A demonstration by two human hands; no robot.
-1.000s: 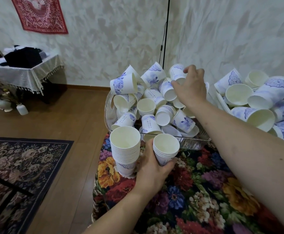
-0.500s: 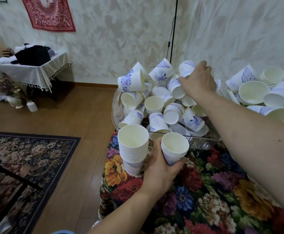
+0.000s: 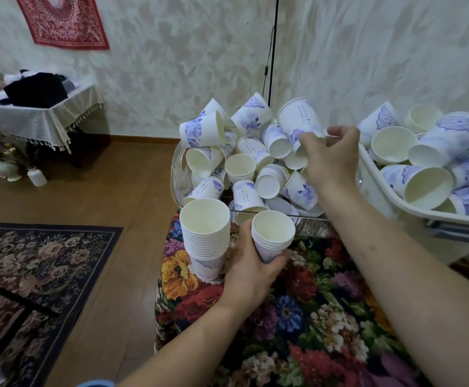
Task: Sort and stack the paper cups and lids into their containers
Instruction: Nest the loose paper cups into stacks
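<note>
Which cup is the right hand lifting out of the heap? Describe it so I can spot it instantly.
Start at the clear plastic tray heaped with white paper cups printed with blue flowers. At the heap's top right, the right hand pinches one printed cup. Unlike its neighbours, it is raised above the pile, tilted with its mouth up and to the left.

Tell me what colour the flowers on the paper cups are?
Blue-purple flowers on white paper cups, clearest in the head view, on the pile in the clear tray.
</note>
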